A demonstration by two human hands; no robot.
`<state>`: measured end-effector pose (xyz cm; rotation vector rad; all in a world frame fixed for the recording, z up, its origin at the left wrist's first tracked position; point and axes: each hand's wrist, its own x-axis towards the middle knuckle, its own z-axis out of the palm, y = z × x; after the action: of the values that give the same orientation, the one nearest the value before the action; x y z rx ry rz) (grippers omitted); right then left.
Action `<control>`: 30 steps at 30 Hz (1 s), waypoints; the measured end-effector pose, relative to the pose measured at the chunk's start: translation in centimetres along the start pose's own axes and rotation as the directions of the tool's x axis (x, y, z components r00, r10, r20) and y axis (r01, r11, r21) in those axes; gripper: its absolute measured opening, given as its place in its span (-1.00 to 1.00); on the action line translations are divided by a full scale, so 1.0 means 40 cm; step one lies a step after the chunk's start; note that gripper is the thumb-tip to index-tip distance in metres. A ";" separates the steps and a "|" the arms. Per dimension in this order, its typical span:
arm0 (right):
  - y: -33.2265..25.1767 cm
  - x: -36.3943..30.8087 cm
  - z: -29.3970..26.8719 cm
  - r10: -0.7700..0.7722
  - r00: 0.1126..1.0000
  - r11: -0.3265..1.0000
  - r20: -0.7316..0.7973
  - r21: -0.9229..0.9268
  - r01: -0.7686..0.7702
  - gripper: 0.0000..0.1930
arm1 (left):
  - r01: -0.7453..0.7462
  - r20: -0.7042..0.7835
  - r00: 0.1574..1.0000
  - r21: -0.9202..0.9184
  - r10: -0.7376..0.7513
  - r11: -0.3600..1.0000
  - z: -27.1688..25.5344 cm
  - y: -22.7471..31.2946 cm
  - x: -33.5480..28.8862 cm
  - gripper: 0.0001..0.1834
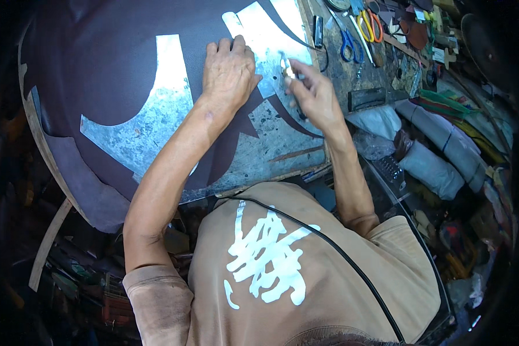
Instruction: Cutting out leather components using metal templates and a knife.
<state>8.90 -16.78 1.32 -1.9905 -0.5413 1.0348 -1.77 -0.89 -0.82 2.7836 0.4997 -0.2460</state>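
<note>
My left hand lies with fingers stretched out, palm down, on the dark brown leather sheet and against the left edge of a shiny sheet-metal template. My right hand is closed round a small, slim tool with a bright metallic part. Its kind is blurred; its upper end is over the template's lower right part. Left of my left forearm, a second curved metal template lies flat on the leather.
Blue-handled scissors, orange- and yellow-handled scissors and a dark oblong block lie on the worn bench at right. Rolled material stands beyond its right edge. A leather flap hangs over the left edge.
</note>
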 end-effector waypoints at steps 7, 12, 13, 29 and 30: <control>0.032 -0.050 -0.064 -0.396 0.860 0.710 0.323 -0.486 0.509 -0.72 | 0.016 -0.069 0.998 0.043 -0.013 0.999 0.026 0.013 -0.025 -0.28; 0.045 0.004 -0.070 -0.464 0.727 0.557 0.506 -0.472 0.683 -0.75 | 0.028 -0.044 0.999 0.029 -0.027 0.999 0.027 0.016 -0.024 -0.21; 0.050 0.012 -0.072 -0.466 0.710 0.520 0.527 -0.486 0.702 -0.74 | 0.026 -0.060 0.998 0.022 -0.025 0.999 0.029 0.016 -0.024 -0.20; 0.037 0.037 -0.065 -0.437 0.683 0.386 0.585 -0.564 0.730 -0.77 | 0.044 -0.247 0.969 0.126 -0.011 0.991 0.082 0.019 -0.033 -0.26; 0.042 0.041 -0.069 -0.451 0.667 0.365 0.593 -0.560 0.744 -0.76 | 0.043 -0.246 0.969 0.127 -0.010 0.991 0.066 0.023 -0.031 -0.26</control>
<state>12.10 -17.91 0.12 -1.9423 -2.0877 0.6656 -2.88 -2.96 -2.77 2.9547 0.5988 0.0643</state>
